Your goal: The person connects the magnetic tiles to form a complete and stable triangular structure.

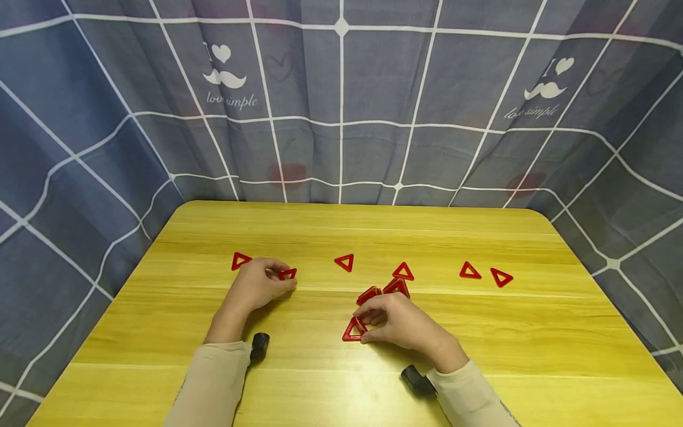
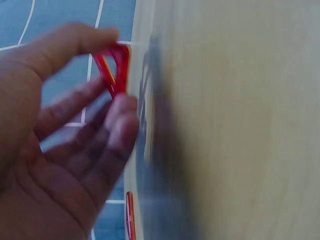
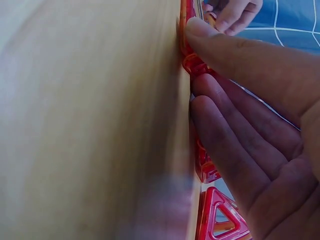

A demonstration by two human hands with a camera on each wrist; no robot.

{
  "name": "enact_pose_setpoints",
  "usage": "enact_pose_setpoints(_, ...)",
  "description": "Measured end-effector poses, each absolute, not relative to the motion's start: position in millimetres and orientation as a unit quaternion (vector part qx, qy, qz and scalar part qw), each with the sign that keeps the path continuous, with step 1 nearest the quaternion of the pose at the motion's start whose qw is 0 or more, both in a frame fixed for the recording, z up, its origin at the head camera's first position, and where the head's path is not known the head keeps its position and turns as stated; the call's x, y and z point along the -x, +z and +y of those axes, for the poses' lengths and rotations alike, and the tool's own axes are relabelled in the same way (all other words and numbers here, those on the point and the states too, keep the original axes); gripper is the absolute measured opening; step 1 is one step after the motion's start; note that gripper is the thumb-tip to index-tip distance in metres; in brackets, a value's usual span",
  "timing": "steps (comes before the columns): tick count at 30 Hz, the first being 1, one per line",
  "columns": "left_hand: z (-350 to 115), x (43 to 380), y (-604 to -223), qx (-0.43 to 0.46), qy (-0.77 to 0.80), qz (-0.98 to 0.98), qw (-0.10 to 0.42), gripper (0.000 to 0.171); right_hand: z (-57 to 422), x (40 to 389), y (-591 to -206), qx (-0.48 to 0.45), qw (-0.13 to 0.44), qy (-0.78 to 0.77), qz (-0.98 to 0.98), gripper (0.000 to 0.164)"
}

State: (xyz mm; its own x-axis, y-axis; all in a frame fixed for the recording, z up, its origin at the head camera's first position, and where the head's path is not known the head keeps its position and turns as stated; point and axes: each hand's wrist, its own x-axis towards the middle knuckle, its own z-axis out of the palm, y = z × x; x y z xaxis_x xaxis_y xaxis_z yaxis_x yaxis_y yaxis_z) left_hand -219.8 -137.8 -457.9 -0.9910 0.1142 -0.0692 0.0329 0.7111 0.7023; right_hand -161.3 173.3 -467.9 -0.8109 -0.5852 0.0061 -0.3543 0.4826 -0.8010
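Note:
My left hand (image 1: pixel 258 284) pinches a red open-centred triangle tile (image 2: pixel 121 65) between thumb and fingertips, tilted and a little above the table. Just left of that hand, another red triangle tile (image 1: pixel 235 261) lies flat. My right hand (image 1: pixel 402 323) grips a red triangle tile (image 1: pixel 351 338) low at the table, thumb on its near side and fingers at the far side. Whether it holds one tile or several stacked ones, I cannot tell. Beyond the right knuckles sit two thicker red triangle pieces (image 1: pixel 368 295), partly hidden by that hand; the right-hand one (image 3: pixel 224 222) leans up.
More red triangle tiles lie spread across the wooden table (image 1: pixel 299 379): one tile (image 1: pixel 349 267) between the hands, another (image 1: pixel 409 277) behind the thicker pieces, and two tiles (image 1: pixel 469 276) farther right. A grey checked curtain (image 1: pixel 373 77) encloses the table's back and sides.

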Motion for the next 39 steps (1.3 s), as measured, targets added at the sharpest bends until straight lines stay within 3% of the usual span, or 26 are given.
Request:
enact_pose_setpoints(15, -105, 208, -454, -0.237, 0.427, 0.862, 0.138, 0.024, 173, 162, -468, 0.280, 0.133, -0.425, 0.850, 0.033)
enact_pose_setpoints(27, -79, 200, -459, -0.293, 0.425, 0.832, 0.204, 0.022, 173, 162, -469, 0.285, 0.125, -0.410, 0.857, 0.030)
enact_pose_setpoints(35, -69, 196, -459, -0.320, 0.401, 0.831, 0.215, 0.022, 173, 162, -469, 0.287, 0.125, -0.416, 0.853, 0.028)
enact_pose_setpoints(39, -66, 194, -458, -0.328, 0.397, 0.829, 0.217, 0.023, 173, 161, -470, 0.290, 0.127, -0.419, 0.851, 0.020)
